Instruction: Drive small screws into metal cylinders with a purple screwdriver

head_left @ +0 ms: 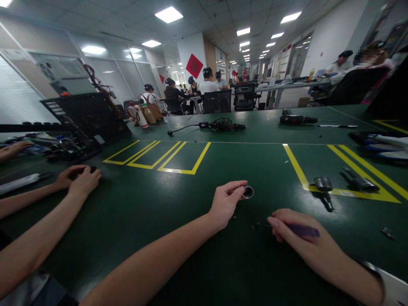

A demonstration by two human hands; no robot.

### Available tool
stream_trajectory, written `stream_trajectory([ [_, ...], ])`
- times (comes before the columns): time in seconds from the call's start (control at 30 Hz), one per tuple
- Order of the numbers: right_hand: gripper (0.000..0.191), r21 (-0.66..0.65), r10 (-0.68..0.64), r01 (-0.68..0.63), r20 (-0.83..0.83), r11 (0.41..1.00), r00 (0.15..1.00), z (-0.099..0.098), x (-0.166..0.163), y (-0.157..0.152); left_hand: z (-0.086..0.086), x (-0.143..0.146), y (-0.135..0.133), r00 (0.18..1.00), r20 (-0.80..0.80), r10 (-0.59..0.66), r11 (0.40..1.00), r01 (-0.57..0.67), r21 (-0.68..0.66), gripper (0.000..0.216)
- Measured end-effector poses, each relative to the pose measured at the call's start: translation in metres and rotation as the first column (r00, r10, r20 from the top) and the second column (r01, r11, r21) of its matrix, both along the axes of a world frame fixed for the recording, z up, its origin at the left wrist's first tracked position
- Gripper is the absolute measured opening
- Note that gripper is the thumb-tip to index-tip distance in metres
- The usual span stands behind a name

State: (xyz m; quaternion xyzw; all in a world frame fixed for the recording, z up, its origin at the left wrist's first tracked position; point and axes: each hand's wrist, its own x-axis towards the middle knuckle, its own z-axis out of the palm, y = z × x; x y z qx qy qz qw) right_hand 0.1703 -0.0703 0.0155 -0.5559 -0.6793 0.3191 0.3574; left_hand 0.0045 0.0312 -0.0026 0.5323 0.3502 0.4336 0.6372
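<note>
My left hand (227, 200) rests on the green table mat (178, 204), its thumb and fingers pinched against a small round metal ring (248, 192). Just to the right, my right hand (295, 231) lies knuckles-up on the mat, closed round a thin purple-handled tool (304, 230) whose tip is hidden. A few tiny screws (251, 227) lie on the mat between the two hands.
A co-worker's two hands (79, 177) rest at the left near an open black computer case (86, 121). Two metal parts (323, 184) (360, 184) lie on the yellow lines at the right. Electric screwdrivers (223, 126) (296, 119) lie further back. People sit at far tables.
</note>
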Motion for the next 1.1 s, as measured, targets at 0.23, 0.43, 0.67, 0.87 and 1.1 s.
stream_trajectory([
  [0.23,0.025,0.364,-0.029,0.016,0.031,0.931,0.999,-0.001,0.000,-0.009,0.000,-0.003,-0.001,0.998,-0.028,-0.063,0.998,0.062,-0.027,0.031],
  [0.43,0.011,0.334,0.070,-0.094,0.085,0.938,0.994,-0.010,0.000,-0.003,0.002,0.001,-0.006,0.996,-0.026,-0.085,0.996,0.084,-0.041,0.039],
  [0.67,0.012,0.365,0.071,-0.121,0.146,0.923,0.987,-0.006,-0.003,-0.005,0.005,0.004,-0.016,0.999,0.024,-0.034,0.999,0.034,-0.014,0.025],
  [0.87,0.018,0.437,0.075,-0.140,0.162,0.889,0.984,-0.003,-0.003,-0.009,0.011,0.006,-0.022,1.000,-0.001,-0.013,1.000,0.013,-0.011,0.029],
  [1.1,0.021,0.439,0.091,-0.183,0.222,0.880,0.971,0.000,-0.005,-0.011,0.011,0.005,-0.022,0.999,-0.002,-0.037,0.999,0.037,-0.021,0.029],
])
